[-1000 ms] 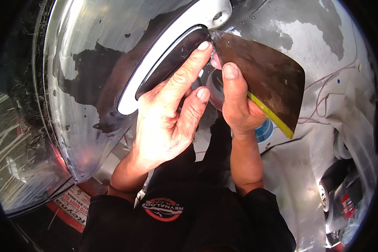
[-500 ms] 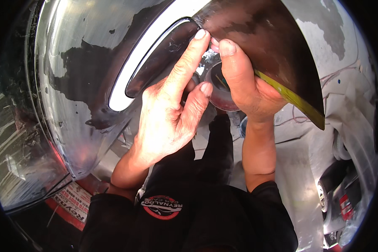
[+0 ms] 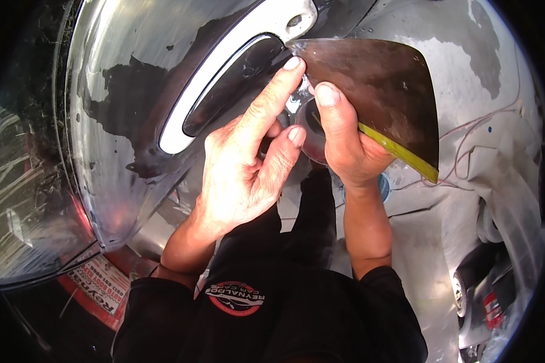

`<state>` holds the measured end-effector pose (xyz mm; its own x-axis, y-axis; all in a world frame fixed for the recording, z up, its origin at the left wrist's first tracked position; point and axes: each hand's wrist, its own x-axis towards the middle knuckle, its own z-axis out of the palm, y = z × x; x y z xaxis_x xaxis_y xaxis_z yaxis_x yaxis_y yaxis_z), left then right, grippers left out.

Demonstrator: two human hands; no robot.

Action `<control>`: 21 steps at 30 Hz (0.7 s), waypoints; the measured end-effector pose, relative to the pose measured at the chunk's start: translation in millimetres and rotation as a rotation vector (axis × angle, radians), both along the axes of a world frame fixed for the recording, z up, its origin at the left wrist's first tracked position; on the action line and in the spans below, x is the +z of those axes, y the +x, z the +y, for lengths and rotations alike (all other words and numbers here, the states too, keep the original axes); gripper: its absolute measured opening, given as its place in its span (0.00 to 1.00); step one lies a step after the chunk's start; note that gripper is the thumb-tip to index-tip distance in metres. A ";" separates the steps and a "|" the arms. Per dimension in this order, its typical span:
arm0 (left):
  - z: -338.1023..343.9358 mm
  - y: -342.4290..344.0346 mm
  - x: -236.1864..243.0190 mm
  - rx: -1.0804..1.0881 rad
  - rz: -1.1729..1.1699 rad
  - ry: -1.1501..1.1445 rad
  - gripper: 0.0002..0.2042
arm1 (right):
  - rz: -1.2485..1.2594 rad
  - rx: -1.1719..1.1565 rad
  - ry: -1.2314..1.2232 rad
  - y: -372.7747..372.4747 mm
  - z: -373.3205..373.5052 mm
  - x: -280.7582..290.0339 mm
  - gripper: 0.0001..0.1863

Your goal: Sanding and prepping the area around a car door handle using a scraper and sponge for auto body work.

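Note:
My right hand (image 3: 345,139) grips a dark brown curved panel (image 3: 375,78) with a yellow-green lower edge. Its thumb lies up along the near side, and its other fingers are mostly hidden behind the panel. My left hand (image 3: 248,157) has its index finger stretched out, the tip at the panel's left edge, beside my right thumb. The left thumb stands apart from that finger; the remaining fingers are curled and partly hidden. Close to the left hand is a long white strip (image 3: 184,124) around a black recess (image 3: 236,78) on a car body surface (image 3: 115,121).
Below my hands is a round dark container (image 3: 312,148). A blue round item (image 3: 384,187) is behind my right wrist. Thin reddish cord (image 3: 466,142) runs over the pale floor covering (image 3: 424,242). A red-and-white sign (image 3: 103,290) is low left, a vehicle wheel (image 3: 460,293) low right.
The brown panel has tilted, and its right tip has come left. My right hand has lowered slightly. More of the white strip's upper end, with a hole, shows now.

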<state>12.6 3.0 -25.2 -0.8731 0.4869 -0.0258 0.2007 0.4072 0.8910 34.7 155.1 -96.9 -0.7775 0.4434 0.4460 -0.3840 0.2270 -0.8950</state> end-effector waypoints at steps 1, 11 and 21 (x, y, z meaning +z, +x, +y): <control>0.3 -0.7 -0.4 0.005 0.001 0.005 0.28 | 0.000 0.003 -0.001 -0.8 -1.2 -0.3 0.08; 1.1 -0.4 -3.1 0.033 -0.012 -0.029 0.31 | 0.045 0.058 -0.099 -6.9 -4.5 -0.6 0.09; -0.5 -1.2 -11.4 0.037 -0.004 -0.016 0.31 | 0.089 0.021 0.085 -17.2 -3.3 1.1 0.12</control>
